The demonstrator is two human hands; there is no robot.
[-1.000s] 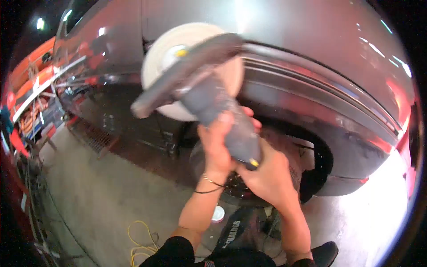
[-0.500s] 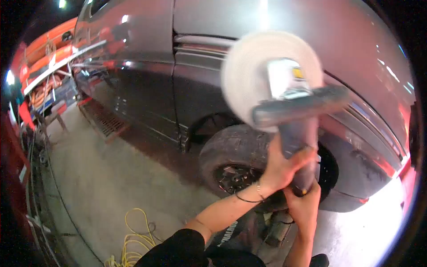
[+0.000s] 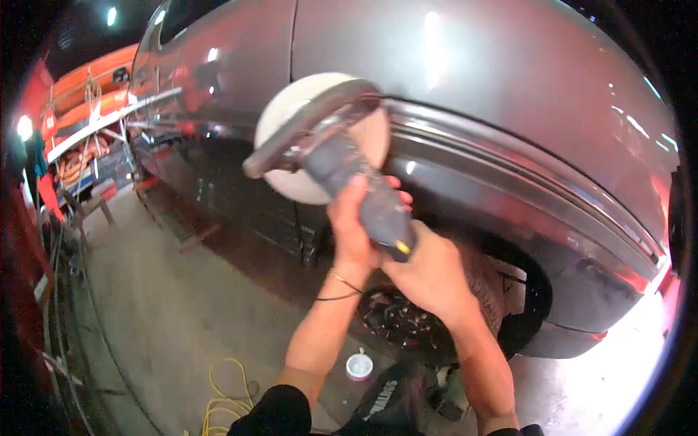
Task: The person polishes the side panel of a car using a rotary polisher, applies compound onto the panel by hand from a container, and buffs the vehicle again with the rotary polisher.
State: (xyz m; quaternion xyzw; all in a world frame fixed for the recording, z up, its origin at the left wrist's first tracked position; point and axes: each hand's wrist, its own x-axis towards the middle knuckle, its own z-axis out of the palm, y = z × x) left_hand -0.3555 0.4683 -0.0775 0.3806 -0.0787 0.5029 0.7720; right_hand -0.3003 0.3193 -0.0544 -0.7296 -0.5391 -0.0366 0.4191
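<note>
Both my hands hold a dark polisher (image 3: 378,207) up against the side of a grey vehicle (image 3: 502,80). Its round white pad (image 3: 280,109) faces the bodywork by a vertical panel seam, over the trim line; whether it presses on the paint I cannot tell. A long black bar handle (image 3: 273,149) crosses in front of the pad, with no hand on it. My left hand (image 3: 350,231) is wrapped around the polisher's body from the left. Around its rear end, next to a yellow mark, my right hand (image 3: 429,272) is closed.
Below my hands is the vehicle's wheel (image 3: 407,316). A small white tub (image 3: 359,366) stands on the concrete floor, near a coiled yellow cord (image 3: 222,403). To the left are a dark cable (image 3: 102,327), a low stand (image 3: 94,203) and orange items (image 3: 94,80) on a rack.
The polisher has moved left and tilted, its pad going from above the wheel to the panel seam. Both hands moved with it, still gripping. The white tub has come into view.
</note>
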